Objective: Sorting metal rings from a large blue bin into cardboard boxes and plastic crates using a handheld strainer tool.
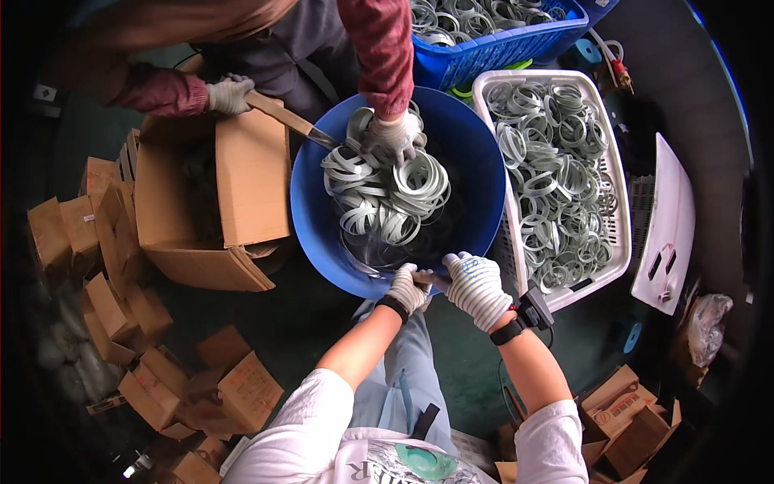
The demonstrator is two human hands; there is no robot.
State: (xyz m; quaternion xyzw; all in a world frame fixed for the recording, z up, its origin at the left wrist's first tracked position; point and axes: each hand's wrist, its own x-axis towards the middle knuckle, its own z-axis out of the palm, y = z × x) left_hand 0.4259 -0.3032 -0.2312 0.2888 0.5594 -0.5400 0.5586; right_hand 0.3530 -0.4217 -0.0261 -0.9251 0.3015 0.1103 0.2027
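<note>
Together, the person's two gloved hands work at the near rim of a round blue tub (476,181). The left hand (409,291) has its fingers curled closed over that rim, and the right hand (477,289), just beside it, grips the edge likewise, its fingers folded over the top. A black strap (393,309) circles the left wrist; a small black device (534,308) sits at the right one.

Inside the tub, a heap of pale flat rings (419,187) lies toward the far side, bunched and overlapping. Across from the person, a co-worker (278,60) in red sleeves presses one gloved hand (395,135) onto these rings; the other hand (229,95) holds a wooden-handled tool (278,111) whose far end reaches over the tub's rim.

To the right of the tub stands a white crate (601,273) filled with similar rings, and beyond it a blue crate (500,58) holds more. An open cardboard box (254,185) stands to the tub's left, with smaller cartons (251,391) scattered on the lower left. Farther right, a white panel (669,230) leans upright.
</note>
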